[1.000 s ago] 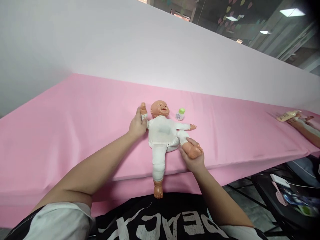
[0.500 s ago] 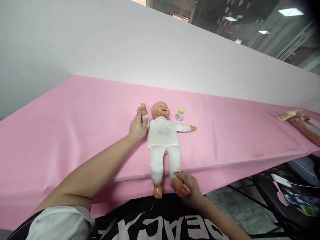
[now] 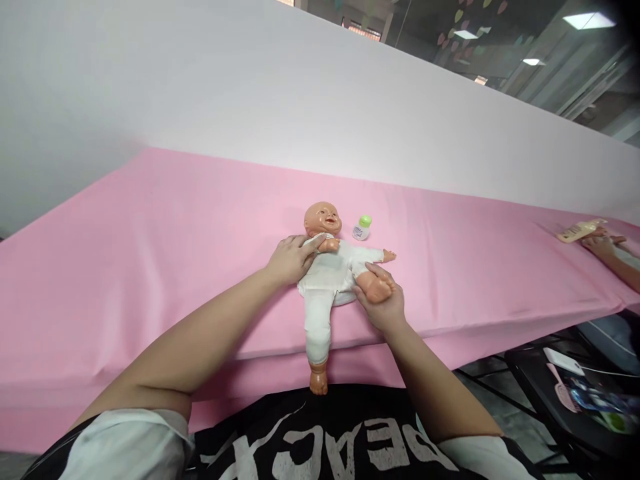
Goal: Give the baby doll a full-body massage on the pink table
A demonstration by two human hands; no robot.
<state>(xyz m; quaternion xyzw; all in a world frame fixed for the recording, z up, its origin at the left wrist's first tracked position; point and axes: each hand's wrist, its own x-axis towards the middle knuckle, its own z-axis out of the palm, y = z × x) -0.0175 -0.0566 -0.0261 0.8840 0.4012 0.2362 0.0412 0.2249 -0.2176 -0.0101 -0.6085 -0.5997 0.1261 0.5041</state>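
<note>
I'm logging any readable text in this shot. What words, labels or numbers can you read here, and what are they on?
"BEACH", seen upside down and partly cut off: white print on the black shirt.
Label on the small green-capped bottle beside the doll: too small to read.
Flat cream packet at far right: print too blurred to read.

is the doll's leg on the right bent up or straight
Bent up: the right hand holds the doll's foot folded against its hip, while its other leg hangs straight over the table edge.
</note>
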